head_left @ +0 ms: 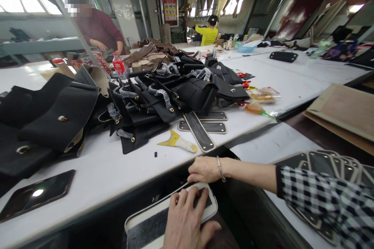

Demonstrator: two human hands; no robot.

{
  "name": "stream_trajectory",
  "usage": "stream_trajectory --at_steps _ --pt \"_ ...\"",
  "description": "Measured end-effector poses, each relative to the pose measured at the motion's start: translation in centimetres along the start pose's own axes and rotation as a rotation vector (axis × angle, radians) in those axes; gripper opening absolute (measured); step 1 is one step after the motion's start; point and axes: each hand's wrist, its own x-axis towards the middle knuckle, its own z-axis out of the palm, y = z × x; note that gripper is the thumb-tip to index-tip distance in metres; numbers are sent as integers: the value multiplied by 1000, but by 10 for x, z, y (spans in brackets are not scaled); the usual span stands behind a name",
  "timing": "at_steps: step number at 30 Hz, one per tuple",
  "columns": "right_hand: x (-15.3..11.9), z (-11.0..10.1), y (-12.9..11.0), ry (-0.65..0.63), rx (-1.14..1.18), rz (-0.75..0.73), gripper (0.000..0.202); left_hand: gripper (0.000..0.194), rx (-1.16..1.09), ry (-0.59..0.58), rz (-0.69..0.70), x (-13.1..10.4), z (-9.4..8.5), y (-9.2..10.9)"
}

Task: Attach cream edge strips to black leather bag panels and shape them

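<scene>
A flat panel with a white rim and a dark grey felt middle lies below the table's front edge, close to me. My left hand rests palm down on its far end, fingers spread over the felt. My right hand, with a bracelet on the wrist and a checked sleeve behind it, is closed at the panel's far edge, right under the white table. A yellow-handled scraper lies on the table just beyond my right hand.
A heap of black leather bag pieces with gold clasps covers the table's middle and left. Black strips, snack packets, a bottle and a dark glossy plate lie around. Stacked black panels sit right. One person in maroon, another in yellow.
</scene>
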Motion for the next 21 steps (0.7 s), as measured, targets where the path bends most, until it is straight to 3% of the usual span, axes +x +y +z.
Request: stream_trajectory --at_steps 6,15,21 --pt "-12 2 16 -100 132 100 43 62 -20 32 -76 0 13 1" --pt "-7 0 -3 -5 -299 -83 19 57 11 -33 -71 4 7 1" --pt "-14 -4 0 -2 -384 -135 18 55 9 -70 -71 8 1 5"
